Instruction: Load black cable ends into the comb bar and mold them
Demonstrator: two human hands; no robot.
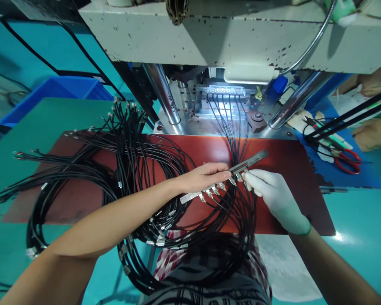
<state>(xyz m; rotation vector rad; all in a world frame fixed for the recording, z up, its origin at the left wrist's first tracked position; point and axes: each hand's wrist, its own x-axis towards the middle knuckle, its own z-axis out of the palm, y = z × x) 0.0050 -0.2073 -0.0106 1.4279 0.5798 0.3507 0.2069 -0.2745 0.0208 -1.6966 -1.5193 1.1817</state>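
My bare left hand (209, 174) grips a flat metal bar (257, 159) that lies slantwise over the red-brown mat. Along the bar's lower edge sits a row of several small silver connectors (216, 190), with black cables (238, 212) running down from them toward my lap. My right hand (273, 192), in a white glove, pinches a cable end at the bar's upper right part; its fingers hide most of that end. Beyond my hands, several cables lead into a lit metal fixture (222, 106) in the press.
A large heap of coiled black cables (127, 148) covers the left of the mat (288, 169). Two steel columns (165, 93) flank the press bed, beneath a heavy white press plate (241, 46). Red-handled scissors (347, 161) lie on the right. A blue bin (73, 89) stands far left.
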